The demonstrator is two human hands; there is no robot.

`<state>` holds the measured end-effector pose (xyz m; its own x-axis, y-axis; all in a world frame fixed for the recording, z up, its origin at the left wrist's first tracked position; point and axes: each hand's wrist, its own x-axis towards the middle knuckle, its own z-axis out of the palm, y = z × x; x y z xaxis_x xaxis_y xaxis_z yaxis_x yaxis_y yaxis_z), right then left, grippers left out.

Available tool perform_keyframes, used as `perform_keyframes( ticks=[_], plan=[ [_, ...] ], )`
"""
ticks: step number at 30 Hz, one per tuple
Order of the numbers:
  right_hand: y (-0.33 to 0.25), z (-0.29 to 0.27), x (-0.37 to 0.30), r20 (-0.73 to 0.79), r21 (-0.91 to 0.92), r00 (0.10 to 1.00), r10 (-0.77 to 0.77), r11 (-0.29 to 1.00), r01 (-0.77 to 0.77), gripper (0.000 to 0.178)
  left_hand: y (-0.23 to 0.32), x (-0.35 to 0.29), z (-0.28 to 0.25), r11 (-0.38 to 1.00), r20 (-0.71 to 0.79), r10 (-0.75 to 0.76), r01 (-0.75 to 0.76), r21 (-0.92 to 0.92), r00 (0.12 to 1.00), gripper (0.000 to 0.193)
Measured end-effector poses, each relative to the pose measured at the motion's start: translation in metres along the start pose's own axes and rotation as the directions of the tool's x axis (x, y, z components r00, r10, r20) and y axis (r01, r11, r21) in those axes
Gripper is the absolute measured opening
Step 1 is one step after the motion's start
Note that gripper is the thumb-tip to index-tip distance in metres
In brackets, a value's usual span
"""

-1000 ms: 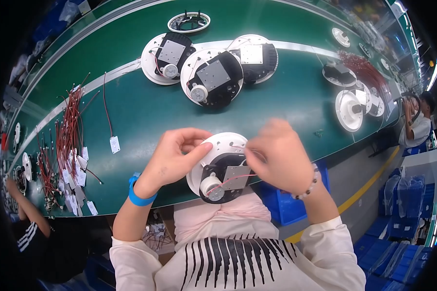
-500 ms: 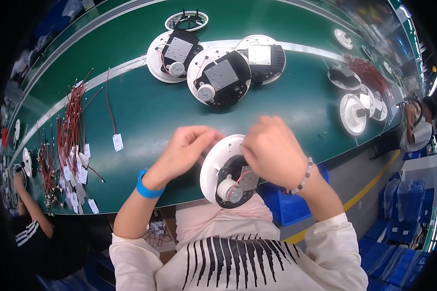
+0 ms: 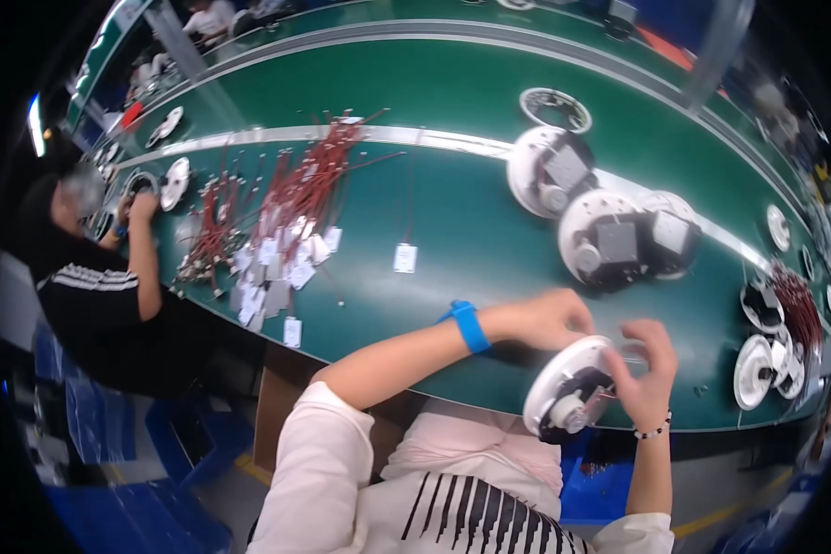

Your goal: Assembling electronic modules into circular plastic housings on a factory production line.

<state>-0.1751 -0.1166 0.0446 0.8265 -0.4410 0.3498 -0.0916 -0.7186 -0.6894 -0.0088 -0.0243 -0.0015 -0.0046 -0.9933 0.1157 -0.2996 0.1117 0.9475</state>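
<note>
A white round housing (image 3: 552, 371) with a black plate and a silver motor (image 3: 574, 414) stands tilted at the table's front edge, between my hands. My left hand (image 3: 545, 319) is at its far upper rim. The fingers there are smeared and partly hidden, so their grip does not show. On the right side, my right hand (image 3: 648, 374) has its thumb against the housing's edge and its curved fingers spread apart from the thumb. Farther back on the table, several similar housings (image 3: 609, 242) lie in a group. A white ring (image 3: 556, 109) lies behind them.
A pile of red wires with white tags (image 3: 295, 222) covers the left part of the table. One tagged wire (image 3: 405, 258) lies apart. More housings (image 3: 754, 372) and red wires (image 3: 794, 300) are at the right. A co-worker (image 3: 102, 277) sits at the left; a blue bin (image 3: 596, 485) is below the table edge.
The view has swung left, so the table's things appear farther right. My right hand's fingers have gone from closed near the housing's rim to spread. My left hand remains beside the housing's rim.
</note>
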Motion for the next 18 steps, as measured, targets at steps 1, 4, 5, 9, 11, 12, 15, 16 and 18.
perform_keyframes(
  ticks=[1,4,5,9,11,12,15,16,18],
  plan=[
    [0.01,0.004,-0.004,0.008,0.313,0.981,0.196,0.931,-0.188,0.029,-0.001,0.0,0.001,0.999,-0.033,0.01,-0.011,-0.044,0.999,0.02],
    [0.027,0.016,-0.015,0.151,0.706,0.904,0.399,0.597,-0.382,0.033,0.001,0.0,-0.001,0.995,-0.073,-0.047,0.04,-0.096,0.996,0.017],
    [0.028,0.019,-0.017,0.17,0.773,0.893,0.417,0.505,-0.384,0.033,0.003,0.0,-0.004,0.995,-0.094,-0.058,0.05,-0.085,0.994,0.017],
    [0.038,0.031,-0.021,0.188,0.801,0.935,0.301,0.504,-0.323,0.047,0.008,-0.004,-0.022,0.925,-0.199,-0.278,0.206,-0.32,0.94,0.014],
    [0.047,0.034,-0.018,0.225,0.751,0.945,0.239,0.575,-0.324,0.06,0.008,-0.011,-0.045,0.913,-0.293,-0.304,0.189,-0.362,0.907,0.014],
    [0.046,0.035,-0.015,0.227,0.753,0.946,0.233,0.573,-0.322,0.06,0.012,-0.015,-0.056,0.909,-0.301,-0.322,0.204,-0.362,0.898,0.014],
    [0.041,0.032,-0.006,0.332,0.853,0.914,0.232,0.339,-0.396,0.058,0.025,-0.03,-0.072,0.901,-0.343,-0.342,0.202,-0.384,0.875,0.016],
    [0.041,0.032,-0.003,0.365,0.827,0.89,0.272,0.345,-0.444,0.055,0.029,-0.034,-0.079,0.887,-0.379,-0.373,0.205,-0.415,0.847,0.017],
    [0.036,0.032,0.004,0.4,0.796,0.862,0.31,0.348,-0.495,0.053,0.025,-0.041,-0.088,0.91,-0.397,-0.355,0.216,-0.355,0.846,0.018]
  ],
)
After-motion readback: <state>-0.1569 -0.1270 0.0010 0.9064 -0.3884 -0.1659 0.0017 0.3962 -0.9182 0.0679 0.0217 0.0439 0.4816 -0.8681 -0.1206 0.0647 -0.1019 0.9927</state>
